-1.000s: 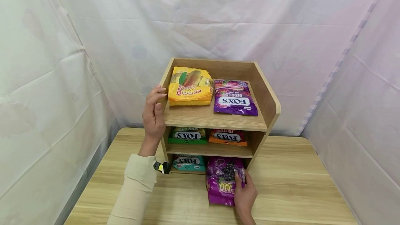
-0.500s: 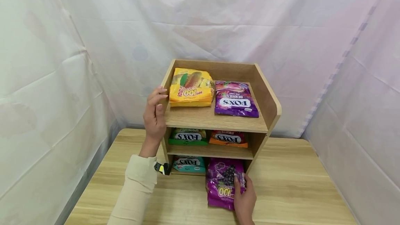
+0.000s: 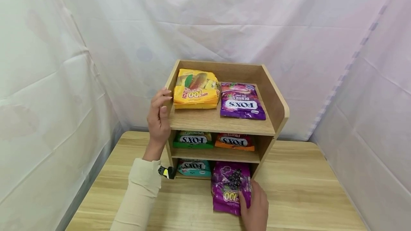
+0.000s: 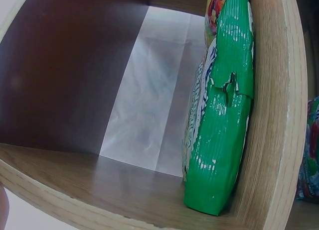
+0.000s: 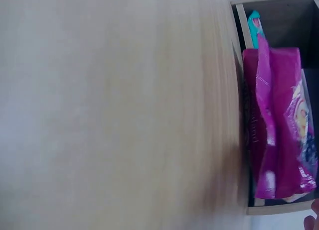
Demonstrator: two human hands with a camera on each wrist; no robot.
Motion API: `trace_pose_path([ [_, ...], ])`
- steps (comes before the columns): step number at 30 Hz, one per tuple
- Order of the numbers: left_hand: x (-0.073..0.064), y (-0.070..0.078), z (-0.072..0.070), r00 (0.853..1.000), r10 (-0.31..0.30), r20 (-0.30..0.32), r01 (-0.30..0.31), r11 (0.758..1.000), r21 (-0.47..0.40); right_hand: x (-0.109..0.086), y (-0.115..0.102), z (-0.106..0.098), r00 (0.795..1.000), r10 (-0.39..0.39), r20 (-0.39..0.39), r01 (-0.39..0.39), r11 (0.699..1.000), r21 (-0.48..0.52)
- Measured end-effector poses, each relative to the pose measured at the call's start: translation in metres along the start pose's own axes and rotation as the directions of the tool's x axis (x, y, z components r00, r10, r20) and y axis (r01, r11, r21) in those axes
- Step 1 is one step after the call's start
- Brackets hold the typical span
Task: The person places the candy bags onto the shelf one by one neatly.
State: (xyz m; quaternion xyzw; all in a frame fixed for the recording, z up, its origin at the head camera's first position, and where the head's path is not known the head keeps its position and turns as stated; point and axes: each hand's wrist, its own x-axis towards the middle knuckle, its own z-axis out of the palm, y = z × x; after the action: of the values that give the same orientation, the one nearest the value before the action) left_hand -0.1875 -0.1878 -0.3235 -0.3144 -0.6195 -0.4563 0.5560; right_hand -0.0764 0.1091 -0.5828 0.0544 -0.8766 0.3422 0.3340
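A small wooden shelf (image 3: 221,126) stands on the table in the head view. My left hand (image 3: 158,118) holds its left side panel, fingertips over the edge. At the bottom right compartment, a purple candy bag (image 3: 226,200) with grapes printed on it sticks partly out of the front. My right hand (image 3: 255,206) is at the bag's right edge, with the thumb over its front and the fingers beside it. The right wrist view shows the same purple bag (image 5: 286,120), fingertips (image 5: 311,222) just below its corner.
A yellow candy bag (image 3: 196,92) and a purple berries bag (image 3: 242,104) lie on top. Green (image 3: 192,140) and orange (image 3: 234,142) bags sit on the middle level, a teal bag (image 3: 194,168) at bottom left. White cloth (image 3: 221,17) hangs behind.
My right hand has loosened from the purple bag's bunched right edge and shifted slightly right. That edge now lies flatter. The left hand and the shelf stay in place.
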Motion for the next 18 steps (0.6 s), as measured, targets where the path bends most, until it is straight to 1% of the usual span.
trace_pose_path([
  [2, 0.000, 0.000, 0.000, 1.000, -0.001, -0.001, 0.001, 1.000, -0.003, 0.000, -0.002, -0.003, 0.997, -0.079, 0.021, 0.080, 0.997, -0.013],
  [4, 0.001, 0.000, -0.001, 1.000, 0.001, 0.000, -0.001, 1.000, -0.003, -0.002, -0.004, -0.004, 0.985, -0.155, 0.072, 0.158, 0.987, -0.033],
  [7, 0.001, 0.000, -0.001, 1.000, 0.003, 0.001, -0.003, 1.000, -0.005, -0.004, -0.008, -0.003, 0.955, -0.236, 0.180, 0.253, 0.964, -0.077],
  [8, 0.001, 0.000, -0.001, 1.000, 0.005, -0.001, -0.005, 1.000, -0.005, -0.006, -0.009, -0.002, 0.943, -0.250, 0.219, 0.276, 0.956, -0.100],
  [9, 0.001, 0.000, -0.001, 1.000, 0.006, 0.000, -0.006, 1.000, -0.004, -0.008, -0.010, -0.001, 0.932, -0.256, 0.256, 0.293, 0.949, -0.117],
  [12, 0.001, 0.000, -0.001, 1.000, 0.009, 0.003, -0.009, 1.000, -0.002, -0.012, -0.014, 0.001, 0.899, -0.239, 0.368, 0.314, 0.936, -0.160],
  [14, 0.000, -0.001, -0.001, 1.000, 0.010, 0.003, -0.010, 1.000, 0.000, -0.014, -0.016, 0.002, 0.875, -0.227, 0.428, 0.327, 0.928, -0.176],
  [16, 0.000, 0.000, -0.001, 1.000, 0.009, 0.005, -0.009, 1.000, 0.001, -0.015, -0.018, 0.003, 0.851, -0.223, 0.475, 0.343, 0.921, -0.183],
  [18, 0.001, 0.000, -0.001, 1.000, 0.007, 0.005, -0.007, 1.000, 0.006, -0.015, -0.019, 0.004, 0.837, -0.228, 0.498, 0.357, 0.917, -0.180],
])
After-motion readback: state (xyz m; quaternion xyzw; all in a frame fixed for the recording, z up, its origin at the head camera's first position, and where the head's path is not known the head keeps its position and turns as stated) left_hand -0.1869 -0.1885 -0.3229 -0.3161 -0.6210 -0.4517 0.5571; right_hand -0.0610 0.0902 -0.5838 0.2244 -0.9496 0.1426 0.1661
